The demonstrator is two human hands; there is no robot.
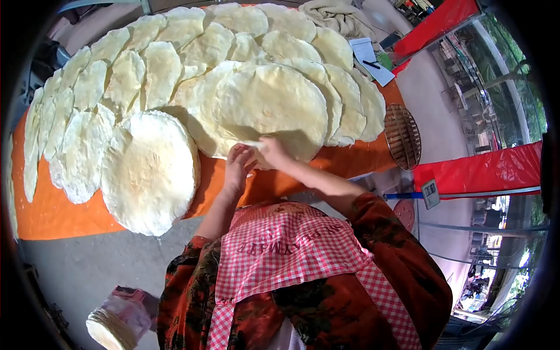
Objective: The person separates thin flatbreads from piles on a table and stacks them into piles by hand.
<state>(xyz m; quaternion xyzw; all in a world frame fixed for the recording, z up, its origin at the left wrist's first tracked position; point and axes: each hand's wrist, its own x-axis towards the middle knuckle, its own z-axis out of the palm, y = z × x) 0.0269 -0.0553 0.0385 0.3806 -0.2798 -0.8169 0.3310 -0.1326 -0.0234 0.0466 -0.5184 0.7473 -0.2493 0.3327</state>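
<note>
Both hands meet at the near edge of a large, thin, pale flatbread [271,105] that lies on top of others. Fingers of my left hand [239,164] are curled and pinched together at that edge. Beside it, my right hand [274,153] is also closed, its fingertips at a whitish strip between the two hands, which looks like the flatbread's rim. Left of the hands, a thick round stack of flatbreads [150,169] overhangs the near edge of the orange-covered table [219,185].
Overlapping flatbreads [160,70] spread over the table's left and far sides. At the right end are a round woven rack [402,137] and a notepad with a pen [372,61]. A folded cloth [338,17] lies at the back. Another flatbread stack [105,329] sits low at left.
</note>
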